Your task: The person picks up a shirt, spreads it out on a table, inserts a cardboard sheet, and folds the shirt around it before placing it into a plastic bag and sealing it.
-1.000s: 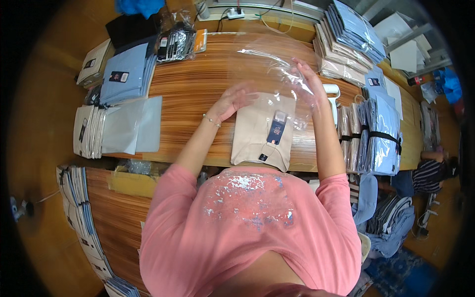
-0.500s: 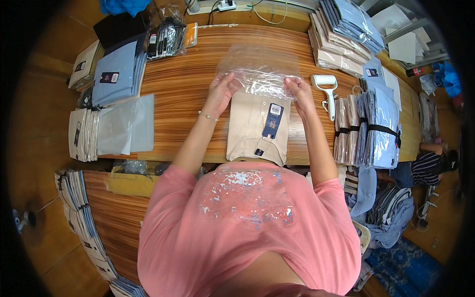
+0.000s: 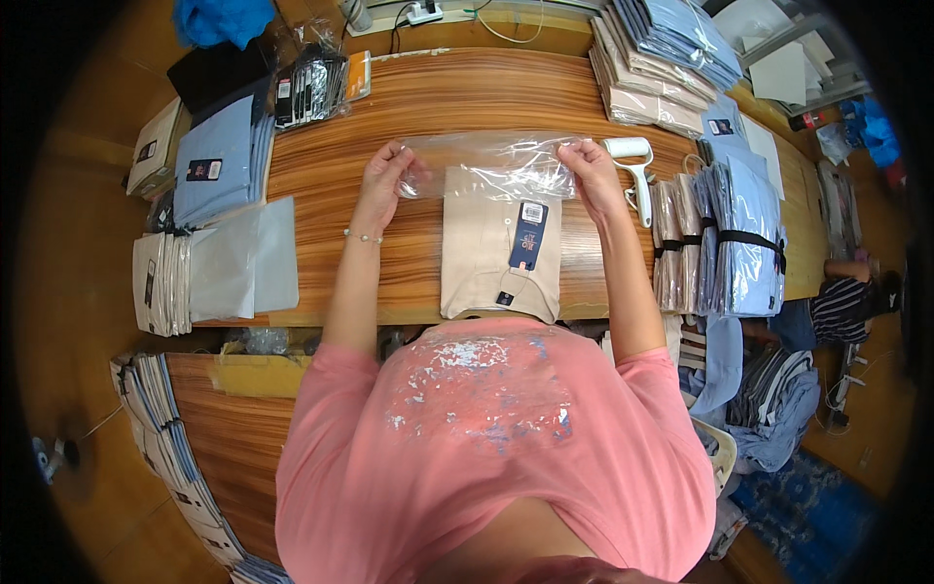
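Note:
A folded beige shirt (image 3: 477, 253) lies on the wood-grain table in front of me, with a dark blue hang tag (image 3: 528, 237) on its front. Over its far end a clear plastic bag (image 3: 486, 161) is stretched sideways. My left hand (image 3: 389, 178) pinches the bag's left corner, thumb against fingers. At the opposite corner my right hand (image 3: 592, 172) grips the plastic the same way. The shirt's far part shows through the film; whether it is inside the bag I cannot tell.
A white lint roller (image 3: 632, 170) lies just right of my right hand. Bagged shirts in beige and blue (image 3: 725, 238) stand at the right, more stacks (image 3: 662, 58) behind. At the left are blue shirts (image 3: 219, 170) and pale plastic sheets (image 3: 243, 263). A person in stripes is far right.
My left hand has moved outward to the left, pulling the bag wider and flatter. The bag's far part, which stood up beyond my hands, has come down toward me.

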Demonstrator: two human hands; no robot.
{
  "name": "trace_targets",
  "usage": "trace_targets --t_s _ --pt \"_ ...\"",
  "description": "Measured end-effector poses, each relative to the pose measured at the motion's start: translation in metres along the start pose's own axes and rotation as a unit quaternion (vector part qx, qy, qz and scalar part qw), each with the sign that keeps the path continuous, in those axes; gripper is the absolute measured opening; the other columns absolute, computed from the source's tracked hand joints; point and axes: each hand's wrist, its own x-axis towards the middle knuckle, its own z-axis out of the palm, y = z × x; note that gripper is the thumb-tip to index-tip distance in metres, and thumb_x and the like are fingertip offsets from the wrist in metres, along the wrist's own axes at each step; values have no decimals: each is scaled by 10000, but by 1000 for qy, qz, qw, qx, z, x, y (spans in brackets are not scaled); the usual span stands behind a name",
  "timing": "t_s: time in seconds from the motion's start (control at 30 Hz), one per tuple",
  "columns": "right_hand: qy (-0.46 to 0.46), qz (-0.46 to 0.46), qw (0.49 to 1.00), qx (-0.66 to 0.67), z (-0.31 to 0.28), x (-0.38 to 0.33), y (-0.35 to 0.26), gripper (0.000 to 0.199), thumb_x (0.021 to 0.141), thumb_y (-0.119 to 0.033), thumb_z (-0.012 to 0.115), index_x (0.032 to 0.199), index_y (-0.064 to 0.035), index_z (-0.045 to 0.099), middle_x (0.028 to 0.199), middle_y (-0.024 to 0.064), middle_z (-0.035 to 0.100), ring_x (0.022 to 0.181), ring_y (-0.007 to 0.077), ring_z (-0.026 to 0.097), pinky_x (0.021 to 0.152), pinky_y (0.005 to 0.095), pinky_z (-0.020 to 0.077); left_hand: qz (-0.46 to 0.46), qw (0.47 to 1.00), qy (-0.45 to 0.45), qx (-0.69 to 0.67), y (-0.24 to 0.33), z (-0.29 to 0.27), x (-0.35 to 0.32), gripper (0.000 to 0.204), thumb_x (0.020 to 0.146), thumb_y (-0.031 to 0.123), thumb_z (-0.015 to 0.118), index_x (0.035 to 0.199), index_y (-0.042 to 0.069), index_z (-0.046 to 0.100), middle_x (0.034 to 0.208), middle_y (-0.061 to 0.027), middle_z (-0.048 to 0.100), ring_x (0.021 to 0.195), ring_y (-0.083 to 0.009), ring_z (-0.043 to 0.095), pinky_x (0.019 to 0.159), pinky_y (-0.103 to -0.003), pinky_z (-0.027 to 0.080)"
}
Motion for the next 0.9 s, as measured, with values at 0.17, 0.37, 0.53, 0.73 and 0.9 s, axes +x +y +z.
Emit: trace_targets --t_s 0.17,0.37,0.53,0.73,0.9 --pt "5 -31 999 8 27 -5 -9 214 899 -266 579 862 -59 622 769 -12 614 671 51 527 615 218 416 -18 996 87 16 5 14 -2 200 890 293 592 816 108 568 655 14 527 565 -97 552 520 -243 487" --pt "-1 -58 997 43 26 6 0 407 948 -410 445 813 -64 612 733 0 586 642 73 474 600 219 368 45 991 114 44 11 30 -6 143 903 223 575 897 81 568 718 5 576 615 -83 565 548 -229 480" --pt "-17 -125 991 -42 44 -7 -23 452 961 -414 402 866 -31 621 767 18 608 706 96 508 655 240 396 75 995 54 33 8 -3 -9 165 896 94 546 1058 67 532 1055 -35 563 874 -116 557 739 -250 475" --pt "-77 -155 983 -63 62 -24 -48 392 955 -331 445 895 -1 648 811 34 634 800 126 559 742 263 430 293 896 292 163 29 21 -20 158 868 43 544 1022 52 506 1037 -62 544 918 -153 526 796 -272 445" --pt "-96 -133 967 -194 85 -31 -52 223 890 -211 588 846 -1 651 677 15 608 613 73 524 560 225 417 413 826 76 376 61 112 -55 178 809 160 665 846 28 553 788 -42 556 731 -170 550 672 -302 464"
